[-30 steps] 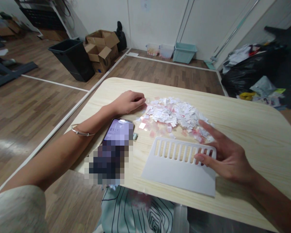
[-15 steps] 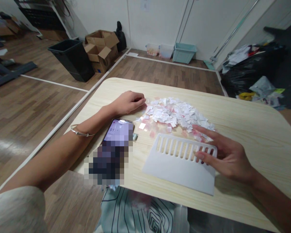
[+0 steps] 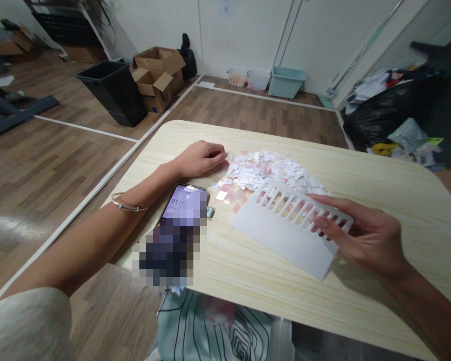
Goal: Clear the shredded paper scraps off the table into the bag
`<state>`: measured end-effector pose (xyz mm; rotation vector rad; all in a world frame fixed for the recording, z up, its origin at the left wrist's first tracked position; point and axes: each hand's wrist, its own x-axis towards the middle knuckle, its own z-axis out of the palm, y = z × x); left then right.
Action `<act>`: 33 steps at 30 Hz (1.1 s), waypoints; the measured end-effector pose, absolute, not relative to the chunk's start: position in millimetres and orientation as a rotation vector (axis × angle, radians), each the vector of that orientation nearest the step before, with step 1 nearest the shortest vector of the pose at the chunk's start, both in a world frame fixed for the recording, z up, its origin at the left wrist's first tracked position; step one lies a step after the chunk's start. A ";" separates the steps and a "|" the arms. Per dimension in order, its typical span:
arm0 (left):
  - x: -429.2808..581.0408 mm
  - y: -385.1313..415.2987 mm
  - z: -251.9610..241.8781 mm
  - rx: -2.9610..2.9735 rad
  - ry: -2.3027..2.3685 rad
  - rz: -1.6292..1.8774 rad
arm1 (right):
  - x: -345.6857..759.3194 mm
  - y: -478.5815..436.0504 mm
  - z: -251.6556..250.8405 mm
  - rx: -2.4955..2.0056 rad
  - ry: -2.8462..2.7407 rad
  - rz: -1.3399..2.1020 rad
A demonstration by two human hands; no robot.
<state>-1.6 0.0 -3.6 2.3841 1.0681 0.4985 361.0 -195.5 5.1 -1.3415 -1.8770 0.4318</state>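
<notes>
My right hand (image 3: 376, 235) pinches one end of a white slotted plate (image 3: 281, 243), thumb on the near face and fingers behind the slots. The plate is tilted above the near side of a heap of small white paper pieces (image 3: 263, 165), hiding part of it. Pinkish, see-through bits (image 3: 236, 193) lie among the paper. At the heap's left edge, my left hand (image 3: 205, 158) rests on the table with its fingers loosely curled together, and nothing shows in them. Below that wrist lies a phone (image 3: 184, 200) with a lit screen, its lower part blurred out.
The pale wooden table (image 3: 398, 200) has rounded corners. A small object (image 3: 210, 212) sits beside the phone. Patterned cloth (image 3: 210, 331) shows below the table's near edge. Beyond are a black bin (image 3: 113, 95), cardboard boxes (image 3: 156, 82), a teal tub (image 3: 286, 82) and black bags (image 3: 376, 118).
My right hand has moved the slotted plate slightly right and away from me, turning and tilting it, so that it covers more of the paper heap. My left hand stays in place.
</notes>
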 end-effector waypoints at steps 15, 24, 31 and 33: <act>-2.4 0.4 -3.6 2.406 1.070 0.484 | 348.2 -198.9 5.8 -1.293 -1.847 0.548; -2.8 -0.6 -2.0 2.394 1.071 0.477 | 338.5 -199.5 10.3 -1.212 -1.780 0.507; -1.8 0.2 -3.7 2.370 1.065 0.515 | 340.0 -202.6 8.0 -1.240 -1.921 0.603; -1.4 0.2 -3.8 2.367 1.064 0.521 | 342.3 -204.0 2.2 -1.272 -1.859 0.705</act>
